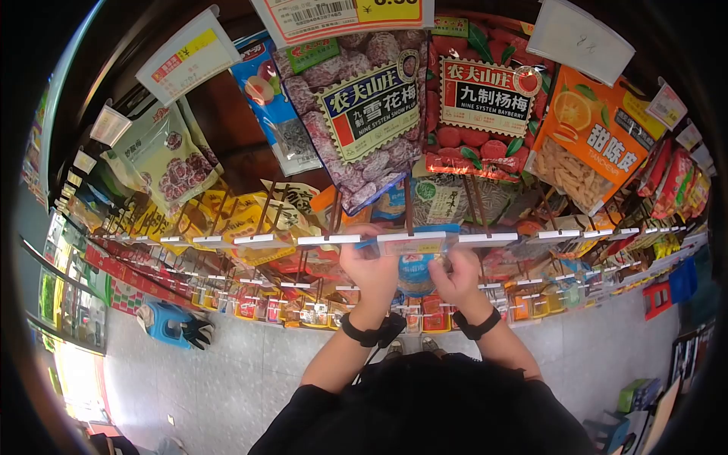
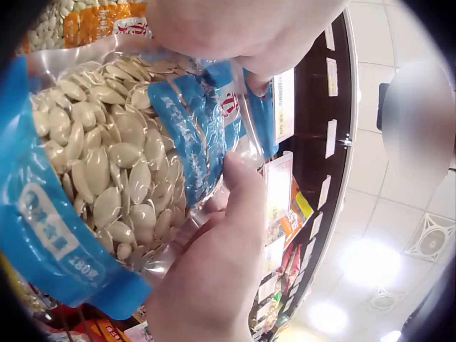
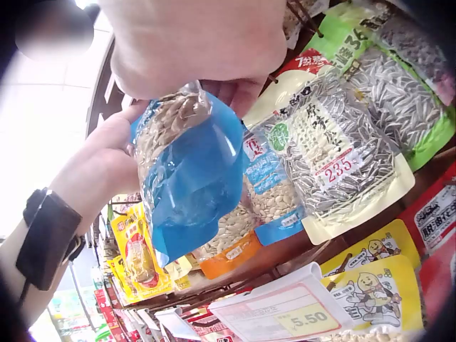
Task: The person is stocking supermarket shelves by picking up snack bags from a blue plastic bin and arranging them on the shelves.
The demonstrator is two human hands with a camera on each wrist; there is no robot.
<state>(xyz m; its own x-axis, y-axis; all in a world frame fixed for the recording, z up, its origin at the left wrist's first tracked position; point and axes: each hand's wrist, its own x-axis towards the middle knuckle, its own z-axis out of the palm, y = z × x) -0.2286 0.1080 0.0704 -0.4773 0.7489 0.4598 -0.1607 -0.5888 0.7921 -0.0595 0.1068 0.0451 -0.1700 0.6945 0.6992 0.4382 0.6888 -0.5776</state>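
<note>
A blue bag of pumpkin seeds (image 2: 117, 157) with a clear window is held between both hands, in front of the hanging racks. The left hand (image 1: 369, 265) grips one edge; in the left wrist view its fingers pass partly behind the bag's top. On the other edge the right hand (image 1: 457, 277) holds on, its thumb (image 2: 242, 192) lying along the clear margin. From the right wrist view the bag's plain blue back (image 3: 196, 185) shows, with the right hand's fingertips mostly hidden behind it. A price tag overlaps the bag in the head view.
Snow plum (image 1: 364, 114) and bayberry (image 1: 481, 106) packs hang above on hooks. Beside the held bag hang a striped sunflower seed pack (image 3: 338, 157) and a smaller blue seed bag (image 3: 271, 185). A price tag (image 3: 278, 306) juts out below. A blue stool (image 1: 163, 322) stands on the floor.
</note>
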